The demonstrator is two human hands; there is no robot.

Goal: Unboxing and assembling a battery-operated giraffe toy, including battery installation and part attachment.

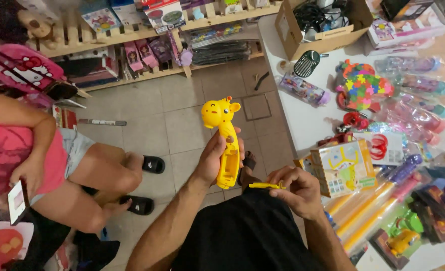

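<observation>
Left hand (216, 156) is wrapped around the handle of a yellow plastic giraffe-shaped toy (224, 138), fingers curled snug round it and thumb along the side, so the giraffe head sticks up above the fist over the tiled floor (182, 125). The handle's front looks open, like a slot running down it. Right hand (296, 190) is mostly closed, thumb and fingertips pinching a small flat yellow plastic strip (265, 185) that pokes out to the left, just below and beside the bottom of the toy but not touching it. Both hands sit above the person's lap, which is covered in black fabric (247, 236).

Off to the right there's a white table (302, 120) crowded with stuff: a boxed toy with a yellow giraffe picture (343, 168) right next to the right hand, long yellow and pink tubes (378, 198), a colourful puzzle-piece toy (364, 86), and a cardboard box (322, 22) at the back. On the left, another person in a pink top (17, 150) squats in black slides (153, 164), holding a phone (17, 201).
</observation>
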